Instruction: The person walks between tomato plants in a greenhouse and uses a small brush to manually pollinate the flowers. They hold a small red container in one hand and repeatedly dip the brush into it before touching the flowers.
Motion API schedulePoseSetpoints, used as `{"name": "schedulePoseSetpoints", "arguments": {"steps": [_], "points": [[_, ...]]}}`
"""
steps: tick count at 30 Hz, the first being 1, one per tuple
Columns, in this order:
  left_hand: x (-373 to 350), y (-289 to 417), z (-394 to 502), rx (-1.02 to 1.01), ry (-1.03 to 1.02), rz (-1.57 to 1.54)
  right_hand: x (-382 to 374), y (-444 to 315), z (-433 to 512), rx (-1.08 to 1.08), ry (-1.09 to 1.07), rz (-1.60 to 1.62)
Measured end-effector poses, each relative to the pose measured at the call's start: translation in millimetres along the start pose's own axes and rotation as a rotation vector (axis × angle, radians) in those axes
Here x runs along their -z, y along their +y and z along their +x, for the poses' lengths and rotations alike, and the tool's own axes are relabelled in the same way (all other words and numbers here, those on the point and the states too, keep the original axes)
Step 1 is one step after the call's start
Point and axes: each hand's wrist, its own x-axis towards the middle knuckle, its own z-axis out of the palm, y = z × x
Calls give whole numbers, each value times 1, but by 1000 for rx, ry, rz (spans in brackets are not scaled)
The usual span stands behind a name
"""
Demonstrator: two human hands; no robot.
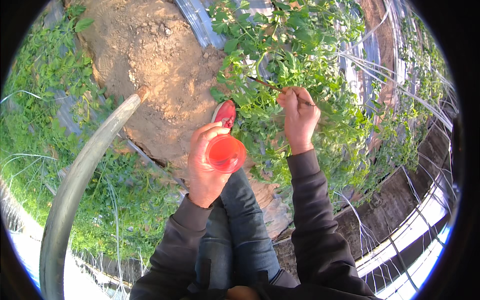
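My left hand grips a small red translucent plastic cup from its left side, its round mouth facing up toward me. Red shows inside, but whether that is liquid or only the plastic I cannot tell. Between thumb and fingers of my right hand is a thin dark brush or stick, pointing up and left. Its dark tip reaches over leafy green plants that look like tomato plants; whether it touches one is unclear.
A metal pole rises on the left from the bare soil path. Plastic mulch film covers the beds. White strings stretch across the plants at right, before a dark low wall. My red shoe stands beside the plants.
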Motion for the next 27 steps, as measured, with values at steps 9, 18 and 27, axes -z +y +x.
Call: {"name": "schedulePoseSetpoints", "arguments": {"steps": [9,18,27], "points": [[-1,4,8,-1,-12,-3,0,-6,5,-49,21,70],[-7,-1,6,40,-14,-60,3,0,6,-52,-14,6],[-5,11,16,51,-40,-18,0,-1,10,-80,-6,92]]}}
